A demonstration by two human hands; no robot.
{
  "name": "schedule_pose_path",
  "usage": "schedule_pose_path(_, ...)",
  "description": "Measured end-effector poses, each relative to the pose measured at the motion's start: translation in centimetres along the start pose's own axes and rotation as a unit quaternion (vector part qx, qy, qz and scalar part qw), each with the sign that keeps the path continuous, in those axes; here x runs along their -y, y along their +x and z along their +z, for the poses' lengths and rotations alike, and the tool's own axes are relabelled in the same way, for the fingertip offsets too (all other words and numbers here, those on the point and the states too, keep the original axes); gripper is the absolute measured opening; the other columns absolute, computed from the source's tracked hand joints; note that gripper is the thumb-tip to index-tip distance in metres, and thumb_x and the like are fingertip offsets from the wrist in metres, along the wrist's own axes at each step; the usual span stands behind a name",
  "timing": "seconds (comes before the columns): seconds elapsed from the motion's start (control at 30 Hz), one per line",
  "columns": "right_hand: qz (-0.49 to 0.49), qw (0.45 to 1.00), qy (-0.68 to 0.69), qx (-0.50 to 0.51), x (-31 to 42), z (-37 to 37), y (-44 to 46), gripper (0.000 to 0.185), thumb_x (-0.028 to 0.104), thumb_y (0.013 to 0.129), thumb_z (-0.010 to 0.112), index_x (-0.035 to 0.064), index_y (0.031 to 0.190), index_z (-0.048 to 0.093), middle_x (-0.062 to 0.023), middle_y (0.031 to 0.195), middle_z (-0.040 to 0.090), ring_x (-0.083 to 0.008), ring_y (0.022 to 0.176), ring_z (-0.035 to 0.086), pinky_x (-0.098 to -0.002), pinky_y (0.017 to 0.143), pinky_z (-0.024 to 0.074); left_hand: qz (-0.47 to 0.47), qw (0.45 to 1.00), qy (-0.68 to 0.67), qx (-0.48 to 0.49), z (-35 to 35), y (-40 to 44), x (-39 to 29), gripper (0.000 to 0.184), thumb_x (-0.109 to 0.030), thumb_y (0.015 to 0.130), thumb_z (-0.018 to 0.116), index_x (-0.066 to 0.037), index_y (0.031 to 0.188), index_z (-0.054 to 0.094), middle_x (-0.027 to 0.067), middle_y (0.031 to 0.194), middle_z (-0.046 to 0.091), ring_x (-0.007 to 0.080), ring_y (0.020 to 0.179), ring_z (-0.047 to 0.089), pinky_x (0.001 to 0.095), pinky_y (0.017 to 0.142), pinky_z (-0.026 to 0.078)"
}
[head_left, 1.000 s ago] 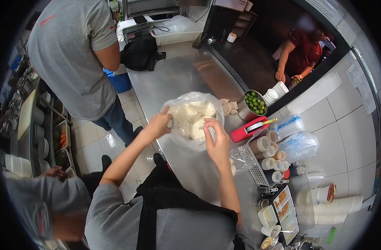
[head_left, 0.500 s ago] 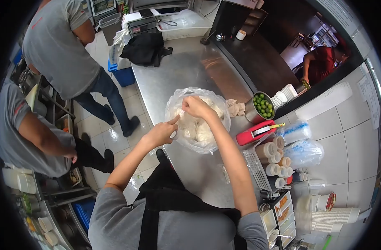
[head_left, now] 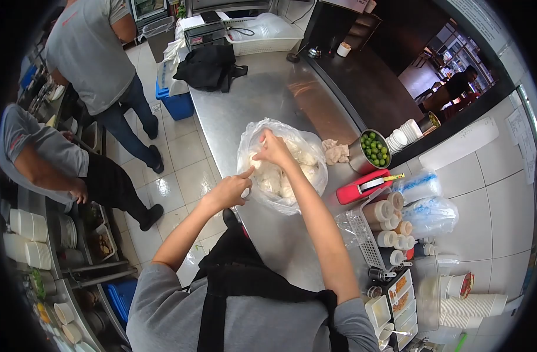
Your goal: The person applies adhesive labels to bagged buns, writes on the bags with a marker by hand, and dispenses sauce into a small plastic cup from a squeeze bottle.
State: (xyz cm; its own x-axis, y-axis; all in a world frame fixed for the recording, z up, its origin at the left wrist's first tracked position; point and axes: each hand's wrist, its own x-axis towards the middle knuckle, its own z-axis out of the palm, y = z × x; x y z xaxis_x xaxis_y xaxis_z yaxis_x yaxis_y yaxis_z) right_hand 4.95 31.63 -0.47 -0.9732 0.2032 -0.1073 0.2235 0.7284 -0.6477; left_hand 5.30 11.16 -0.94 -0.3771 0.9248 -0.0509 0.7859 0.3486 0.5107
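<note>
A large clear plastic bag [head_left: 313,190] stands with its mouth spread on the steel counter. Inside lie several pale, whitish bundles [head_left: 272,180], which look wrapped in thin plastic; what they contain I cannot make out. My left hand [head_left: 228,191] is at the bag's near-left rim, its index finger stretched along the edge and the other fingers curled round the plastic, with a small white patch by them. My right hand [head_left: 273,148] reaches over the bag's mouth, thumb and fingers apart above the bundles, and nothing shows between them.
Crumpled cloth or paper [head_left: 335,152], a steel pot of green limes [head_left: 374,148] and a red tape dispenser [head_left: 363,186] stand right of the bag. A basket of lidded bottles [head_left: 372,237] is nearer. Black cloth [head_left: 207,67] lies farther back. Two co-workers [head_left: 89,53] stand left.
My right hand's fingers have spread from a closed shape, while my left stays at the rim. Both co-workers on the left have shifted. The person in red beyond the opening has left the counter.
</note>
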Motion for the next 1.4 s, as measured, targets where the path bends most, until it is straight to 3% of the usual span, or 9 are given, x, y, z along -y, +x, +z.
schedule_pose_path(0.1, 0.037, 0.988, 0.142, 0.039, -1.4, -0.3, -0.2, 0.044, 0.018, 0.07, 0.079, 0.0031, 0.102, 0.052, -0.017, 0.092, 0.065, -0.0264, 0.088, 0.065, -0.0353, 0.073, 0.0502, 0.006, 0.988, -0.141, -0.066, -1.3, -1.0, -0.6, 0.039, -0.005, 0.066, 0.074, -0.003, 0.103, 0.063, 0.0134, 0.13, 0.048, 0.0287, 0.083, 0.066, 0.0344, 0.072, 0.057)
schedule_pose_path(0.2, -0.038, 0.973, 0.223, -0.049, -1.3, 0.1, -2.8, 0.035, 0.019, 0.079, 0.072, 0.0014, 0.104, 0.054, -0.015, 0.097, 0.064, -0.0228, 0.091, 0.064, -0.0327, 0.074, 0.05, -0.005, 0.944, -0.309, -0.12, -2.3, -2.3, -1.5, 0.045, -0.001, 0.073, 0.072, -0.007, 0.117, 0.061, 0.0043, 0.101, 0.051, 0.0146, 0.08, 0.065, 0.0255, 0.066, 0.056)
schedule_pose_path(0.43, -0.076, 0.928, 0.327, -0.164, 1.0, 0.8, -12.0, 0.022, 0.018, 0.093, 0.057, 0.0026, 0.109, 0.057, -0.0085, 0.109, 0.059, -0.0165, 0.096, 0.06, -0.0293, 0.08, 0.0486, -0.06, 0.777, -0.623, -0.06, 0.0, -3.4, -1.5, 0.032, -0.005, 0.082, 0.071, -0.002, 0.111, 0.058, 0.0104, 0.115, 0.054, 0.0131, 0.076, 0.064, 0.0264, 0.067, 0.055)
schedule_pose_path(0.57, -0.072, 0.909, 0.396, -0.107, 1.2, 0.7, -14.5, 0.026, 0.025, 0.097, 0.053, 0.0031, 0.108, 0.061, -0.0059, 0.105, 0.062, -0.0153, 0.095, 0.06, -0.0283, 0.082, 0.0472, -0.058, 0.806, -0.589, -0.03, 0.2, -3.8, -2.7, 0.023, -0.013, 0.089, 0.065, -0.004, 0.109, 0.061, 0.0109, 0.126, 0.048, 0.0151, 0.094, 0.062, 0.0274, 0.07, 0.055)
schedule_pose_path(0.7, 0.0, 0.885, 0.463, -0.042, 1.4, 0.7, -15.1, 0.036, 0.034, 0.099, 0.047, 0.004, 0.108, 0.063, -0.0046, 0.098, 0.064, -0.0145, 0.095, 0.06, -0.0263, 0.082, 0.0461, -0.013, 0.918, -0.395, -0.043, -0.5, -4.2, -4.0, 0.025, -0.024, 0.095, 0.055, -0.005, 0.111, 0.057, 0.0149, 0.137, 0.031, 0.0265, 0.128, 0.035, 0.0423, 0.099, 0.041)
schedule_pose_path(0.8, 0.045, 0.881, 0.469, 0.045, 1.6, 0.0, -15.3, 0.041, 0.04, 0.1, 0.042, 0.0059, 0.105, 0.064, -0.0036, 0.096, 0.064, -0.0117, 0.094, 0.058, -0.0284, 0.083, 0.0444, 0.03, 0.953, -0.294, -0.07, -0.8, -4.3, -4.8, 0.023, -0.023, 0.095, 0.052, -0.003, 0.105, 0.054, 0.0183, 0.138, 0.027, 0.0326, 0.133, 0.022, 0.0466, 0.106, 0.029)
schedule_pose_path(0.9, -0.055, 0.913, 0.403, -0.019, 1.7, 0.4, -15.1, 0.038, 0.039, 0.097, 0.051, 0.0041, 0.09, 0.063, -0.0003, 0.078, 0.06, -0.009, 0.074, 0.053, -0.0238, 0.07, 0.043, 0.045, 0.984, -0.127, -0.116, -1.3, -4.8, -5.6, 0.023, -0.022, 0.091, 0.053, -0.003, 0.105, 0.053, 0.0205, 0.135, 0.034, 0.0385, 0.128, 0.031, 0.0479, 0.105, 0.029)
schedule_pose_path(1.1, -0.063, 0.965, 0.243, -0.074, 3.3, 0.4, -15.2, 0.036, 0.029, 0.09, 0.064, 0.0013, 0.068, 0.058, 0.0014, 0.06, 0.05, -0.0079, 0.059, 0.042, -0.0263, 0.056, 0.0369, 0.049, 0.987, -0.037, -0.147, -1.5, -5.7, -6.2, 0.024, -0.019, 0.086, 0.056, -0.002, 0.102, 0.053, 0.0196, 0.129, 0.039, 0.0378, 0.123, 0.035, 0.047, 0.1, 0.032)
schedule_pose_path(1.4, -0.112, 0.904, 0.389, -0.135, 5.5, 3.6, -12.4, 0.035, 0.019, 0.09, 0.064, 0.0018, 0.062, 0.051, 0.0023, 0.057, 0.044, -0.0044, 0.058, 0.036, -0.0252, 0.051, 0.031, -0.012, 0.965, -0.12, -0.232, -2.2, -7.6, -5.9, 0.018, -0.019, 0.087, 0.057, -0.005, 0.098, 0.057, 0.0182, 0.123, 0.042, 0.0354, 0.114, 0.041, 0.0463, 0.095, 0.034)
